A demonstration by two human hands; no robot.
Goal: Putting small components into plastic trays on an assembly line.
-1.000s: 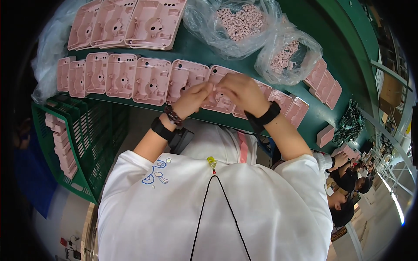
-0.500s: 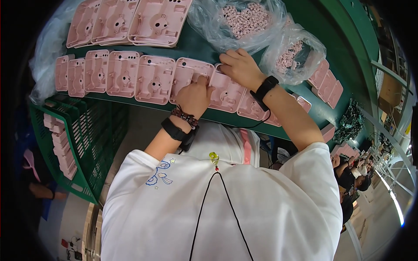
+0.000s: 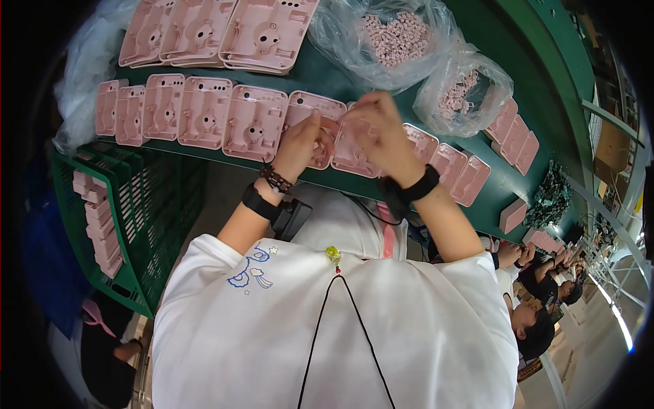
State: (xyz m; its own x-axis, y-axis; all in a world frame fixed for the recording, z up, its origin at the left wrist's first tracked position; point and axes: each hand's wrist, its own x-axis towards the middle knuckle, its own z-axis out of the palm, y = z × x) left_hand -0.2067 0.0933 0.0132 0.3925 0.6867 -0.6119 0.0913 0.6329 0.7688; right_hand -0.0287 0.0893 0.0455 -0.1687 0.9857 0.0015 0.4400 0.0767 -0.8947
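A row of open pink plastic housings with molded posts and holes runs along the near edge of the green table. My left hand [image 3: 304, 144] is over one pink housing [image 3: 319, 102], its fingers curled in and closed; whatever they may hold is too small to make out. Just right of it, my right hand [image 3: 383, 133] hovers above the neighbouring pink housing [image 3: 349, 155], smeared by motion. Its fingers bend toward the left hand, and their grip does not show. Each wrist wears a black band, and beaded bracelets circle the left one.
Two clear plastic bags hold small pink parts [image 3: 396, 39] and more pink pieces [image 3: 458, 93] at the back. Larger pink housings [image 3: 266, 35] are stacked at far left. A green crate [image 3: 155, 225] stands at left. Other people sit at far right.
My right hand has left the top edge of its housing and swung nearer to me. My left hand has drawn up from inside its housing, fingers now curled. The whole view has shifted slightly.
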